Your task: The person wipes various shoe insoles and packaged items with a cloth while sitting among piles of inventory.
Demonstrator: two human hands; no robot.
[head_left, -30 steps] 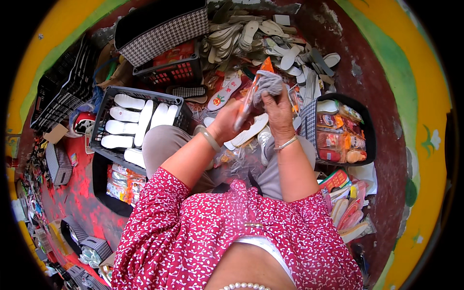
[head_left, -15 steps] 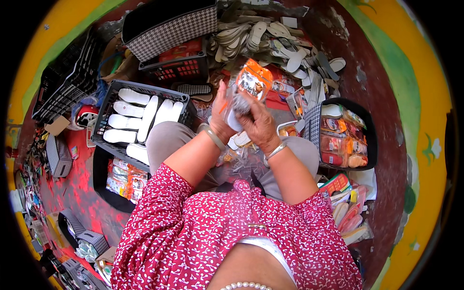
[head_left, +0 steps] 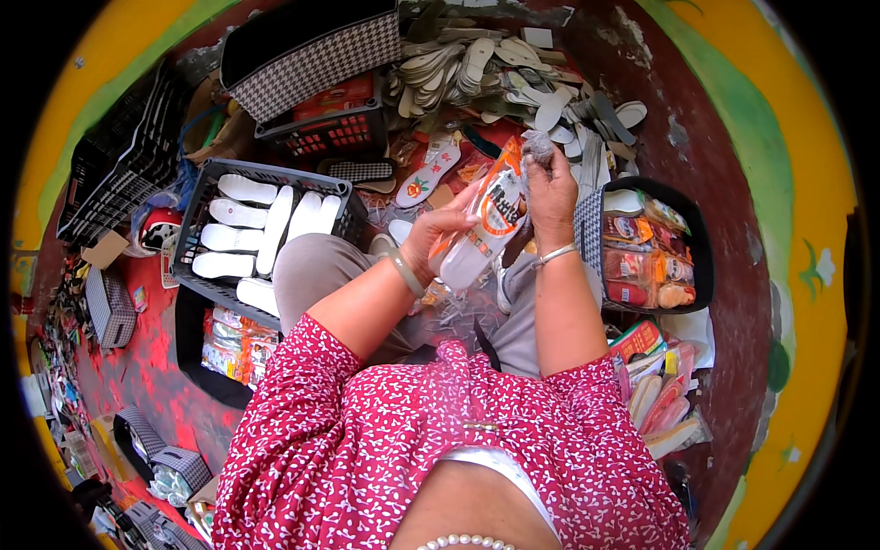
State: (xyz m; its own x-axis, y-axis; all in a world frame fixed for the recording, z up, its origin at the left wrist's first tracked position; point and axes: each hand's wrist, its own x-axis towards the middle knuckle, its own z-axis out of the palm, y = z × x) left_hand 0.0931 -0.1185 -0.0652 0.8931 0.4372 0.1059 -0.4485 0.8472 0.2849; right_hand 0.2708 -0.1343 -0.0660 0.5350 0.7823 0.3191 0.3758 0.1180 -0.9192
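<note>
Above the lap at twelve o'clock, the left hand [head_left: 438, 231] and right hand [head_left: 548, 183] both grip a clear packet of insoles [head_left: 484, 229], seemingly mid-packing, so next likely comes seating the pair squarely and closing the packet's mouth.

A crate [head_left: 341, 203] of insoles [head_left: 246, 189] lies left of the hands (a basket [head_left: 689, 229] right).

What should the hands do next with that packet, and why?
Probably push the insoles the rest of the way into the packet. The left hand holds its side while the right hand pinches the top, where grey insoles stick out. Filled packets already lie in the black tray on the right.
</note>
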